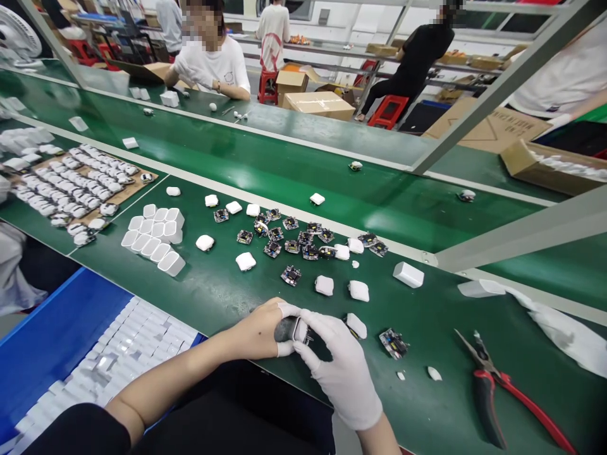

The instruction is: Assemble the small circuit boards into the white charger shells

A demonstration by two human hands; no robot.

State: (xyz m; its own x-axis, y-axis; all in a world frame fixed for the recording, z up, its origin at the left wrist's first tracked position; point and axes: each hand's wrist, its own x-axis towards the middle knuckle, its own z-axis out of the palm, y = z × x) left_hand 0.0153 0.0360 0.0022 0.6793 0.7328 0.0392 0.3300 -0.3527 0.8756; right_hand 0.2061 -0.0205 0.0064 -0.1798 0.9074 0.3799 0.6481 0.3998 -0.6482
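At the table's near edge, my left hand (pixel 258 330), with white covers on thumb and forefinger, is closed on a small white and grey plastic casing (pixel 300 331). My right hand (pixel 339 360), in a white glove, pinches the same casing from the other side. Fingers hide part of it, so its inside cannot be made out. Just beyond my hands lie a white-capped piece (pixel 356 325), a bare circuit board (pixel 393 343) and another circuit board (pixel 291 275). Several white rounded pieces, such as one white piece (pixel 245 261), are scattered farther back among clustered boards.
Red-handled pliers (pixel 488 373) lie at the right, near a white plastic bag (pixel 559 328). Translucent sleeves (pixel 154 230) stand grouped at the left, beside a cardboard sheet (pixel 142 183) of assembled pieces. A blue bin (pixel 102 291) sits below. A green conveyor (pixel 284 167) runs behind; co-workers sit beyond.
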